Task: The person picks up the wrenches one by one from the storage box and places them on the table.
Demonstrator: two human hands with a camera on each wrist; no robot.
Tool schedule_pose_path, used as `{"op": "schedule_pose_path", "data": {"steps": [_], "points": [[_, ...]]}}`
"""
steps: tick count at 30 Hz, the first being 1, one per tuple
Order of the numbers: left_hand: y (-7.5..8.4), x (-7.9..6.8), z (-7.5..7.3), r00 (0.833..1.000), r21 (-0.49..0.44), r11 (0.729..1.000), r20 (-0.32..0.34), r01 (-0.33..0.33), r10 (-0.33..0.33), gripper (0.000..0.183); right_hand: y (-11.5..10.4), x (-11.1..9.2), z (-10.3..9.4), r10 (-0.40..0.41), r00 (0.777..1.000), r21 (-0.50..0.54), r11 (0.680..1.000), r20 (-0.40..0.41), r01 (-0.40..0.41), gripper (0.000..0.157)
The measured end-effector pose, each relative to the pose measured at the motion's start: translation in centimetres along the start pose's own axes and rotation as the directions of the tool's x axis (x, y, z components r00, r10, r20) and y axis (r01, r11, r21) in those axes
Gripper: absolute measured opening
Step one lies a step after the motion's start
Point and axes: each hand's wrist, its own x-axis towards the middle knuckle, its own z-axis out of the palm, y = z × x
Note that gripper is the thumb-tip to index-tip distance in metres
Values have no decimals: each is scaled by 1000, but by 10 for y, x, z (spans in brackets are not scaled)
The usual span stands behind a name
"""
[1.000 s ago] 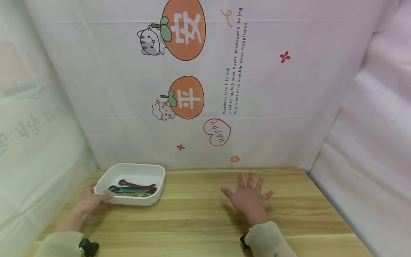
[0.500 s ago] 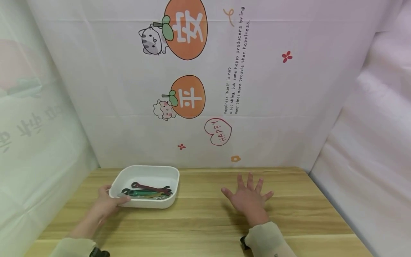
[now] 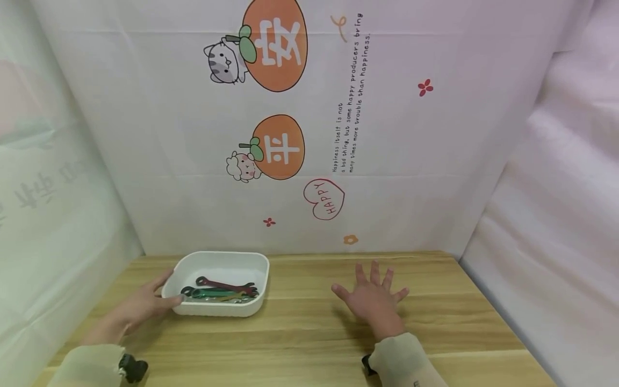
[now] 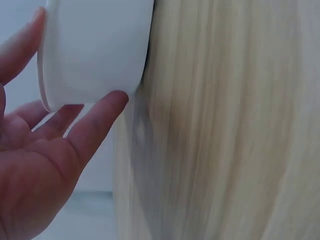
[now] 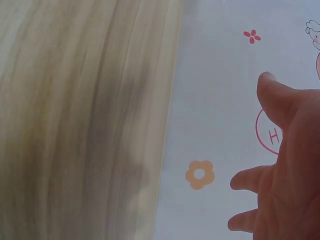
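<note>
A white plastic container (image 3: 217, 310) sits on the left part of the wooden table. Inside it lie several small wrenches, among them a dark red wrench (image 3: 222, 284), a green wrench (image 3: 208, 293) and a gold one. My left hand (image 3: 142, 306) is at the container's left end, its thumb by the rim. In the left wrist view, one fairly straight finger of the left hand (image 4: 45, 165) touches the lower corner of the container (image 4: 95, 50). My right hand (image 3: 372, 300) is spread over the table on the right, holding nothing; the right wrist view shows the same hand (image 5: 290, 165).
The wooden table (image 3: 300, 333) ends at a white printed cloth (image 3: 387, 204) standing behind it. White cloth also hangs at the left and right sides. Each wrist carries a black strap, such as the left strap (image 3: 132, 368).
The container moved to the right with my left hand gripping it, then stopped. Since then the left hand has drawn back leftward and loosened at its edge. My right hand keeps its place.
</note>
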Motion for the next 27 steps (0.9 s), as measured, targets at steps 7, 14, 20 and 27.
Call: {"op": "schedule_pose_path", "data": {"steps": [7,14,20,27], "points": [[12,-2,16,999,65,998,-42,21,-18,104,4,2,2,12,1000,17,1000,16,-12,117],[22,-5,40,997,33,999,-68,43,-41,103,6,5,4,11,1000,15,1000,27,-11,120],[31,-7,58,996,-12,999,-80,34,-35,103,6,3,3,11,1000,17,1000,20,-11,118],[40,-10,79,996,-58,998,-80,21,-26,102,10,4,3,11,1000,25,1000,0,-11,119]]}}
